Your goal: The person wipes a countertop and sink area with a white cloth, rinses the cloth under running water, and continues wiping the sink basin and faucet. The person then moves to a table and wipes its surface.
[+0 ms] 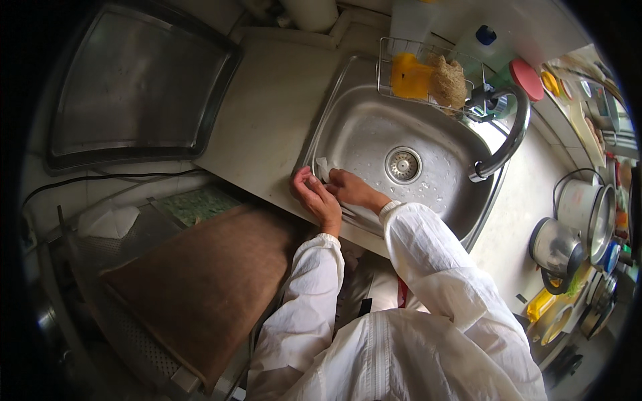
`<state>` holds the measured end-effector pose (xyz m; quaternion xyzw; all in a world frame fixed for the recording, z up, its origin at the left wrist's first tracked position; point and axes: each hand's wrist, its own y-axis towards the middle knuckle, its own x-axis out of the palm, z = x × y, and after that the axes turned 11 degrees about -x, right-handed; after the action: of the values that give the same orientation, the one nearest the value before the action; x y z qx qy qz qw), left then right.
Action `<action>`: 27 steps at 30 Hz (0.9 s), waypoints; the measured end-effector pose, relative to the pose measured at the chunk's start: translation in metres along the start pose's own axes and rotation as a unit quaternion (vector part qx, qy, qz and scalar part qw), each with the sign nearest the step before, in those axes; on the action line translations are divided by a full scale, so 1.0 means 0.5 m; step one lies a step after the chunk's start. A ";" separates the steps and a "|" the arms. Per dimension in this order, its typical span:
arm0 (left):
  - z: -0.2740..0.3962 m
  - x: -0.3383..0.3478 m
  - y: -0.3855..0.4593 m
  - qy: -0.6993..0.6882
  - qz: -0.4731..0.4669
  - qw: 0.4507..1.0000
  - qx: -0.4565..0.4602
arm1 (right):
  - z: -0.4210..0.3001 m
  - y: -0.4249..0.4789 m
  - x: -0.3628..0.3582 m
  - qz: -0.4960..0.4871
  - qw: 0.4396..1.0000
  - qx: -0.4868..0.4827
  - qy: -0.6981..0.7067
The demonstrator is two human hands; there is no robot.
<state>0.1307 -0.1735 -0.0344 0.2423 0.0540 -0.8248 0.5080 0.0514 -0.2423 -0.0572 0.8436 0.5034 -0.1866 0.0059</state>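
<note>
My right hand (pixel 353 189) is closed on a small white tissue or cloth (pixel 323 168), whose end sticks up past the fingers. Right beside it, at the near left rim of the stainless steel sink (pixel 366 125), my left hand (pixel 316 195) has its palm turned up and its fingers curled, with nothing visible in it. Whether the two hands touch is hard to tell. Water drops lie in the basin around the drain strainer (pixel 403 165). A chrome faucet (pixel 514 135) arches over the basin's right side, and no water is seen running.
A wire rack (pixel 383 75) with a yellow cloth (pixel 411 75) and a fibrous scrubber (pixel 448 82) stands behind the basin. An electric kettle (pixel 554 245) and pots are at right. To the left are a dark metal tray (pixel 140 85) and a brown board (pixel 210 280).
</note>
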 end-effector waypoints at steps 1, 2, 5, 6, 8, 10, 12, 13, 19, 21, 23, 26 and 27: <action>0.008 0.001 -0.001 -0.004 -0.004 1.000 -0.002 | 0.026 -0.008 -0.001 0.034 0.995 0.015 0.092; 0.014 0.000 -0.002 -0.007 -0.007 1.000 -0.004 | 0.058 -0.007 -0.005 0.066 0.980 0.029 0.183; 0.004 -0.002 -0.001 -0.013 -0.004 1.000 -0.008 | 0.078 0.048 -0.039 0.292 0.909 0.026 0.297; 0.003 -0.002 0.000 -0.011 -0.004 1.000 -0.010 | 0.060 0.075 -0.059 0.340 0.903 -0.006 0.261; 0.007 -0.002 -0.003 -0.002 -0.007 1.000 -0.005 | 0.055 0.126 -0.072 0.394 0.900 -0.049 0.181; 0.012 0.005 -0.002 0.007 -0.018 1.000 0.008 | 0.094 0.158 -0.063 0.411 0.905 -0.068 0.090; 0.013 0.006 -0.002 0.016 -0.027 0.999 0.009 | 0.124 0.114 -0.006 0.183 0.976 -0.087 -0.077; 0.012 0.007 0.000 0.020 -0.026 0.999 0.006 | 0.125 0.083 0.020 0.055 0.981 -0.096 -0.161; 0.029 -0.007 0.005 0.012 -0.042 0.999 -0.012 | 0.070 -0.048 0.008 0.041 0.965 -0.119 -0.232; 0.023 -0.007 0.005 0.006 -0.045 0.999 -0.014 | 0.072 -0.071 0.008 0.072 0.959 -0.192 -0.195; 0.018 -0.005 0.004 0.016 -0.046 0.999 0.006 | 0.098 -0.068 0.023 0.057 0.957 -0.154 -0.239; 0.000 0.002 0.004 -0.007 -0.048 0.999 -0.002 | 0.113 -0.034 0.031 0.092 0.934 -0.094 -0.333; -0.007 0.005 0.003 -0.021 -0.049 0.999 -0.012 | 0.124 -0.009 0.026 0.112 0.921 -0.062 -0.368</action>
<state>0.1323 -0.1754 -0.0382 0.2162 0.0649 -0.8530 0.4706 0.0339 -0.2413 -0.1183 0.7643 0.3787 -0.4502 0.2640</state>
